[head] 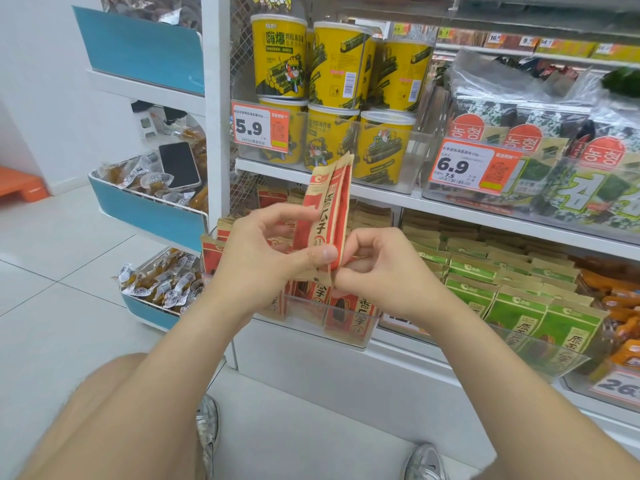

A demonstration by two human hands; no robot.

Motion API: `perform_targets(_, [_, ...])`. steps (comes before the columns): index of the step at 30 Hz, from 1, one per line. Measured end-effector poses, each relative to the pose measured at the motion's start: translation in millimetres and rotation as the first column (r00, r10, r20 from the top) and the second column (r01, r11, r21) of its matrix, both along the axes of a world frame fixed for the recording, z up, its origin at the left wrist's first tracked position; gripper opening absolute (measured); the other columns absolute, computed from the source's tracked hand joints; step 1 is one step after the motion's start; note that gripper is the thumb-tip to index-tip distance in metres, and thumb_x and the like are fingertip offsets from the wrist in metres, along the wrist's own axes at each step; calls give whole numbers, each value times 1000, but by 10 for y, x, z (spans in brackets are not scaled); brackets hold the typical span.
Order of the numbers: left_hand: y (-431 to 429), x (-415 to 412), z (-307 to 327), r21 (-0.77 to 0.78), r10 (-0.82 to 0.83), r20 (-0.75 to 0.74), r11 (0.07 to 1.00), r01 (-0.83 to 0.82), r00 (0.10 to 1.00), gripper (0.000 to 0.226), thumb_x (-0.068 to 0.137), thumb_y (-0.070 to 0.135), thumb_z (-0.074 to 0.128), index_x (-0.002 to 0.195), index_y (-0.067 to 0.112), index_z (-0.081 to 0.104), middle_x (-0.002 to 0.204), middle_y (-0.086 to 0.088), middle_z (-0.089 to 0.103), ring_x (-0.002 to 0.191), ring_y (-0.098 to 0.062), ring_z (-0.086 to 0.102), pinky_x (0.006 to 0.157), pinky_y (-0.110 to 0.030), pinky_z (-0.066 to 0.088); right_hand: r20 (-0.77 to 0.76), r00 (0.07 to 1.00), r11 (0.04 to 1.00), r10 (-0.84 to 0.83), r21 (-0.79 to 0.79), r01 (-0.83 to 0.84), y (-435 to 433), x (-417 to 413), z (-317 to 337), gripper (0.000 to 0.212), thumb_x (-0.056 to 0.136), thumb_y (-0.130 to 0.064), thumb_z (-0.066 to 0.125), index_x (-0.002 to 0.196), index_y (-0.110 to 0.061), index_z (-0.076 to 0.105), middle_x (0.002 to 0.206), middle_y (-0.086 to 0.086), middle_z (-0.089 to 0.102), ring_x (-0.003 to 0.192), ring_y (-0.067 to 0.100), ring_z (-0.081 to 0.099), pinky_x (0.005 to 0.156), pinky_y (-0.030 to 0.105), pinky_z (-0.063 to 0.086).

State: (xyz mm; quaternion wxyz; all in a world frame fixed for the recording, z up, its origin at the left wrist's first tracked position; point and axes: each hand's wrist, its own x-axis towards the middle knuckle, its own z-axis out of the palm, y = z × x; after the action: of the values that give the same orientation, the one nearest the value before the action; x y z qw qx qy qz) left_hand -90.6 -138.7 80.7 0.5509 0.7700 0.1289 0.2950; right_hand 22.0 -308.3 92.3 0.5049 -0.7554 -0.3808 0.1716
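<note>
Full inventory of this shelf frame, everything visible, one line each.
red-and-kraft paper snack packets: at least two, red/brown, held upright in both hands
matching red packets in clear plastic bin: many, red/brown, lower shelf
green paper snack packets: many, green, lower shelf right
yellow round tubs: at least six, yellow, upper shelf
dark seaweed multipacks: several, green/black, upper shelf right
price tags: two readable, orange/white, shelf fronts
black smartphone: one, black, blue side bin
left hand: one, pinching held packets
right hand: one, pinching their lower edge
</note>
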Motion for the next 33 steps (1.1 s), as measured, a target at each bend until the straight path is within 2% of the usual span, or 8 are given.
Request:
perform_targets(5, [58,-6,-7,-169,-95,-55,982,84,994,116,57,47,104,157,42,43,133,9,73,117,-14,74,100,-46,60,-48,998,999,46,19,-45,24,-4,-7,11,89,7,73,89,-3,71,82,12,81,81,27,82,81,47,68])
perform_targets(9, [-10,24,-6,-59,-51,-17,997,50,999,87,72,19,99,146,27,52,119,10,78,104,-4,76,84,-26,65,-87,996,1000,4,7,-3,44,-15,-1,15,98,-7,70,113,-9,73,85,10,82,82,23,81,87,51,67])
perform_targets(13, [26,42,-79,28,-91,-110,995,94,990,82,73,19,100,140,33,54,120,12,76,105,-6,76,89,-39,65,-153,988,978,-38,197,68,93,-2,11,22,104,-15,69,126,-17,72,102,5,83,95,27,81,87,51,66])
perform_targets(17, [-55,75,-113,93,-86,-123,991,98,989,44,92,40,84,132,42,66,115,19,76,105,-3,74,92,-44,64,-6,981,954,-196,228,193,80,82,-49,17,100,-20,77,116,-22,80,99,-7,84,92,13,81,86,47,67])
perform_targets(20, [-21,113,-145,196,87,-89,978,-69,992,52,87,56,83,133,44,62,121,17,71,111,-6,69,94,-45,62,50,983,975,-178,147,169,94,104,-105,14,102,-19,74,114,-22,82,96,-7,83,89,11,81,85,45,67])
perform_targets(25, [-43,120,-172,305,159,4,940,-153,987,52,85,36,88,126,40,55,118,16,67,103,-4,69,86,-41,63,104,986,988,-128,101,118,140,82,-174,14,108,-27,60,112,-23,73,84,7,82,82,31,80,76,57,66])
perform_targets(28, [-92,99,-148,343,150,17,928,-147,989,43,84,46,88,119,40,64,111,20,71,100,-1,69,85,-38,63,182,973,985,-140,125,118,139,74,-186,21,102,-41,56,101,-25,70,78,10,78,79,43,75,71,63,62])
perform_targets(33, [-99,79,-127,284,166,29,944,-167,986,32,81,46,90,105,36,73,104,22,76,92,2,74,81,-35,65,399,892,969,-212,201,140,110,26,-172,34,105,-37,59,75,-21,64,65,0,69,63,24,65,65,45,56])
